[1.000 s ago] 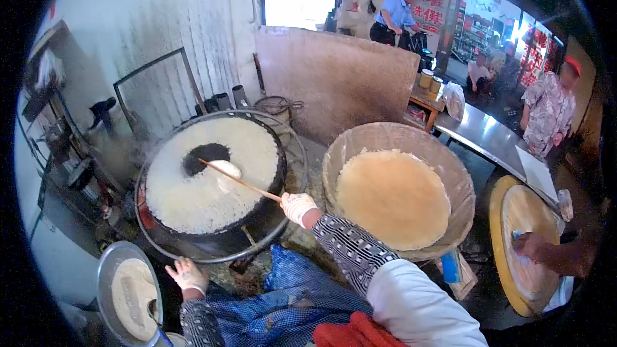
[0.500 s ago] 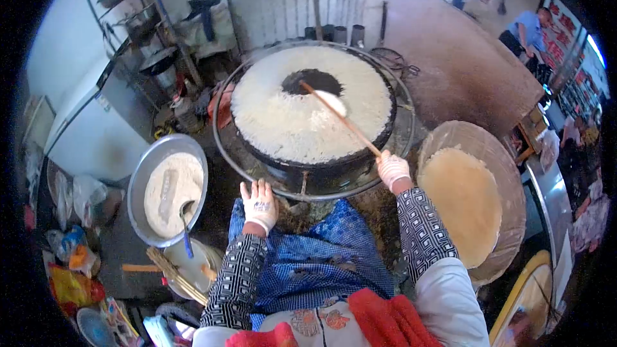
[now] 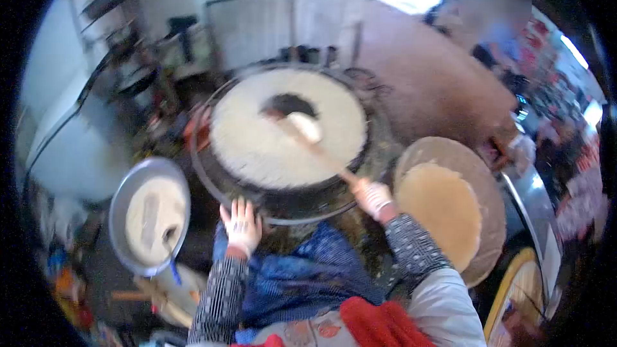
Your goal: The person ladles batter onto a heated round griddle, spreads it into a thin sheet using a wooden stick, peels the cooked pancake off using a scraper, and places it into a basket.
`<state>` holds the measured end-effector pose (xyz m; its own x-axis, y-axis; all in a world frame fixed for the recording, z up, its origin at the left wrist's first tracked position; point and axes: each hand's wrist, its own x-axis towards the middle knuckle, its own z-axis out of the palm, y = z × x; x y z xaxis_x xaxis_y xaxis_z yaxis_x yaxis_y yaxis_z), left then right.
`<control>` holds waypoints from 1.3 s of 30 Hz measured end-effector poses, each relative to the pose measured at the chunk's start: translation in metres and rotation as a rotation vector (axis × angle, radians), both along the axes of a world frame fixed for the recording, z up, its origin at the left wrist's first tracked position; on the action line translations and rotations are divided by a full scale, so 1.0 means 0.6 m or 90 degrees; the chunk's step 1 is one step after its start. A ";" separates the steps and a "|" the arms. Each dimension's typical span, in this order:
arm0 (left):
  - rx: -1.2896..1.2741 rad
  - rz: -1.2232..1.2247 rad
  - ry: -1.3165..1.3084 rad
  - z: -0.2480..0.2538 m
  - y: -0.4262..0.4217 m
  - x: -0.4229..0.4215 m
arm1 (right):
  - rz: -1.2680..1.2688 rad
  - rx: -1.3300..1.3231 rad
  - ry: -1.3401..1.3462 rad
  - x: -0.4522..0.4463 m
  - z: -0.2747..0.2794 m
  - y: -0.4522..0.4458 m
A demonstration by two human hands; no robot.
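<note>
My gloved right hand (image 3: 374, 199) is closed round the end of a long wooden stick (image 3: 315, 150). The stick reaches over a large round griddle (image 3: 270, 196) covered by pale batter (image 3: 244, 135), with a dark bare patch near its middle. Beside that patch a white rounded lump (image 3: 304, 127) sits under the stick; whether it is joined to the stick is too blurred to tell. My gloved left hand (image 3: 242, 226) rests at the near side of the metal ring (image 3: 289, 220) round the griddle, fingers spread, holding nothing.
Right of the griddle stands a lined basket (image 3: 491, 238) with a tan round sheet (image 3: 440, 212). A metal basin (image 3: 117, 218) of pale mixture with a ladle (image 3: 171, 238) is at the left. A yellow-rimmed round board (image 3: 498, 302) lies at lower right. Blurred people are at upper right.
The view has swung toward the left and is blurred now. My right hand still holds the stick, and the lump stays near the dark patch. My left hand remains spread by the ring.
</note>
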<state>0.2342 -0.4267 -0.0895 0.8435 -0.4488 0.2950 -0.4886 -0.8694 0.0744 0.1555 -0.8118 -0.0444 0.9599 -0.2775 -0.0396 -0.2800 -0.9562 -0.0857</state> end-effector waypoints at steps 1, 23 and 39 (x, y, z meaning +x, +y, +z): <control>-0.045 -0.065 0.020 0.015 -0.026 -0.028 | 0.049 -0.003 -0.012 -0.008 -0.029 -0.014; 0.237 0.033 0.132 -0.004 0.010 -0.021 | -0.036 0.001 -0.163 -0.020 -0.035 -0.033; 0.266 0.218 0.174 -0.018 0.028 0.060 | -0.038 0.056 -0.093 0.002 -0.106 -0.112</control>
